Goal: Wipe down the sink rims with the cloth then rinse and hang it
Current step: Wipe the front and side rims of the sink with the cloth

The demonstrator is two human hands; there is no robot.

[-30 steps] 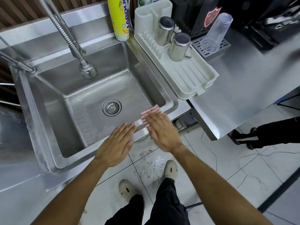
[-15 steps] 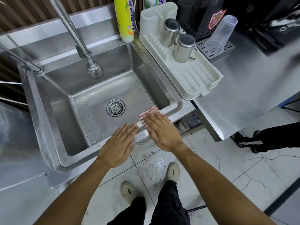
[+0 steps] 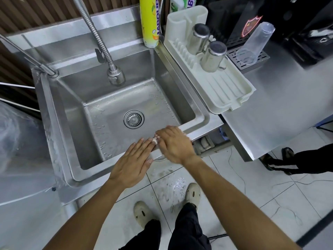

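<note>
Moved: cloth (image 3: 155, 140) now bunched under my right hand (image 3: 175, 142) | left hand (image 3: 134, 162) flat on rim (image 3: 199, 131) | advice: spread cloth, press evenly.

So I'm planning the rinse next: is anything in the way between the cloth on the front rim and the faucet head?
Nothing visible. The cloth lies under the right hand on the front rim; only open basin separates it from the faucet head.

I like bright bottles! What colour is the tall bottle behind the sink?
Yellow, with blue letters: the tall bottle, seen in the head view.
</note>
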